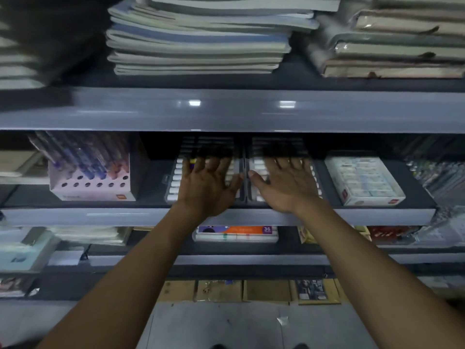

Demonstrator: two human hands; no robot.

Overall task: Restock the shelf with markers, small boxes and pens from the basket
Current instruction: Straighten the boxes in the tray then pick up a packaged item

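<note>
Grey metal shelving (226, 114) fills the frame, its tiers dim and partly smeared by motion blur. On the middle shelf, two clear marker cases lie side by side at the centre, close to the front edge: the left marker case (173, 182) and the right marker case (256, 177). Rows of white marker ends show through their lids; colours and labels are too blurred to read, and the far ends of both cases are lost in shadow under the shelf above. The left hand (206, 187) rests flat on the left case, fingers spread and straight; the right hand (286, 185) lies the same way on the right case. Neither grip closes on anything: both are apart, palms down, fingertips reaching into the dark. Toward the left end of the same shelf stands a pen display box (93, 177) with purple pens leaning in it; toward the right end sits a wrapped box of erasers (364, 180). Stacked notebooks (198, 39) crowd the shelf above. A flat marker pack (236, 234) marked 36 lies on the shelf below, half hidden by the edge.
</note>
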